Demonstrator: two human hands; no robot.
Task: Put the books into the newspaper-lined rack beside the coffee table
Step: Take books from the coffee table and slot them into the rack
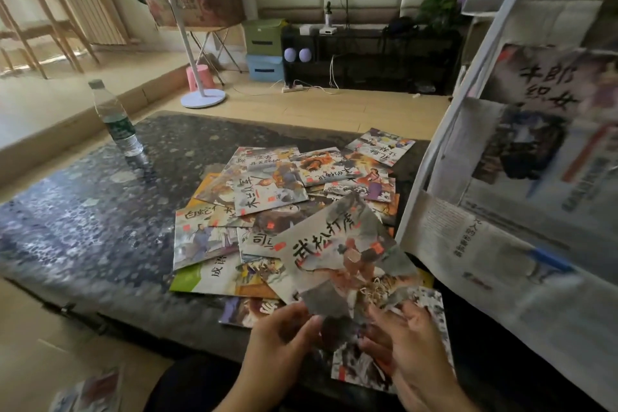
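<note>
Several thin picture books (pixel 267 197) lie scattered in a loose pile on the dark stone coffee table (pixel 83 211). Both hands hold one grey illustrated book (pixel 337 251) tilted above the pile's near edge. My left hand (pixel 284 341) pinches its lower corner with thumb and fingers. My right hand (pixel 408 341) grips the bottom edge from the right, fingers curled under. Another book (pixel 431 308) lies partly hidden beneath my right hand. The white-framed rack (pixel 434 157) lined with newspaper stands at the table's right side, with one book (pixel 548 84) in an upper pocket.
A plastic water bottle (pixel 117 120) stands on the table's far left. A white floor-stand base (pixel 203 98) and pink stool (pixel 199 77) sit on the wooden floor beyond. A black low shelf (pixel 368 57) lines the far wall. One book (pixel 90 391) lies on the floor at lower left.
</note>
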